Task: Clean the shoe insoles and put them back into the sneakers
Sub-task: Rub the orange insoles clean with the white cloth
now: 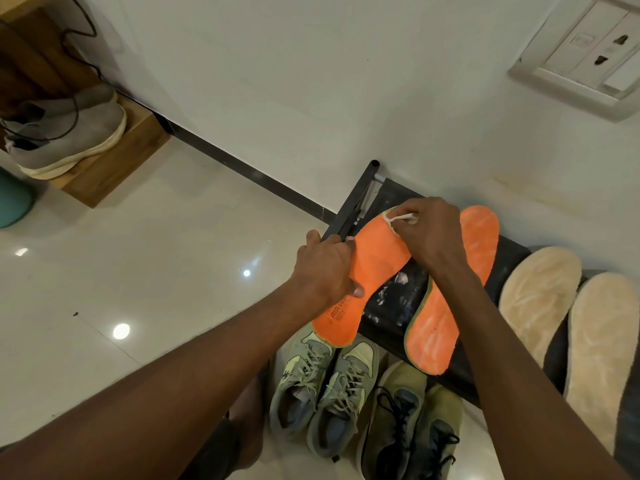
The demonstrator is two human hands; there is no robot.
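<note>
Insole (372, 268), orange, is overhanging the dark table (405, 299) edge, left hand (323, 268) gripping its middle while right hand (427, 233) is pinching a white wipe (401, 218) at its tip; hard rubbing risks flipping it onto sneakers (322, 382) below.

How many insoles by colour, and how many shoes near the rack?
Orange insoles: 2, one held, one on the rack
Beige insoles: 2
Grey-green sneakers: 2
Olive sneakers: 2
Grey shoes at far left: 2
Total: 10
</note>
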